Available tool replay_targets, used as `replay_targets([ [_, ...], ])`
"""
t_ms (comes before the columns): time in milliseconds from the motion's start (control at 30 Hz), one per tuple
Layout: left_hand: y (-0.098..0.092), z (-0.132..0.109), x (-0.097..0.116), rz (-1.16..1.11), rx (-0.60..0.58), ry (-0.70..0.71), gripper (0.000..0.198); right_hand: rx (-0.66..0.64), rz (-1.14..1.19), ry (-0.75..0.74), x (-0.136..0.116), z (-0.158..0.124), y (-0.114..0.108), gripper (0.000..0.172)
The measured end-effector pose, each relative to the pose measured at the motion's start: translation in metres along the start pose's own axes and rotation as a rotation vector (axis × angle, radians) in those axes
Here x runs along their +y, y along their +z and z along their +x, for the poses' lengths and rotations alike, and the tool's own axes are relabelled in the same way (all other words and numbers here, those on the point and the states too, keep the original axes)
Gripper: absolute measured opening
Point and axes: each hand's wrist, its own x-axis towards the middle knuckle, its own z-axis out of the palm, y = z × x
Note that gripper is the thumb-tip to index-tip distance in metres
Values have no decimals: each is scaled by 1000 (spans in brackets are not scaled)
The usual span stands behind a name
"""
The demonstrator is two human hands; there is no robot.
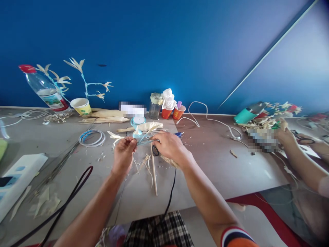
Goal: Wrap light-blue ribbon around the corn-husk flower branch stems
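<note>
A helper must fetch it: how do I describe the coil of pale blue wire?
On the grey table below the blue wall, look left of the left hand. The coil of pale blue wire lies flat there, thin open rings, unlike the smaller solid ribbon spool farther back.

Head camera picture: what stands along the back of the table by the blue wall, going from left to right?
Plastic bottle → yellow paper cup → glass jar → orange cups → white cable → teal tumbler.
</note>
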Motion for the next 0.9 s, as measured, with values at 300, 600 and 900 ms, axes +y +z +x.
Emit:
replay_targets([
  [300,-3,3,9,-1,36,62,23,177,-68,29,21,9,-6,22],
  [600,10,-6,10,-9,-77,-77,33,195,331,-202,45,20,-54,12],
  [900,28,-39,33,42,-247,-167,33,159,519,-340,57,28,-63,11],
])
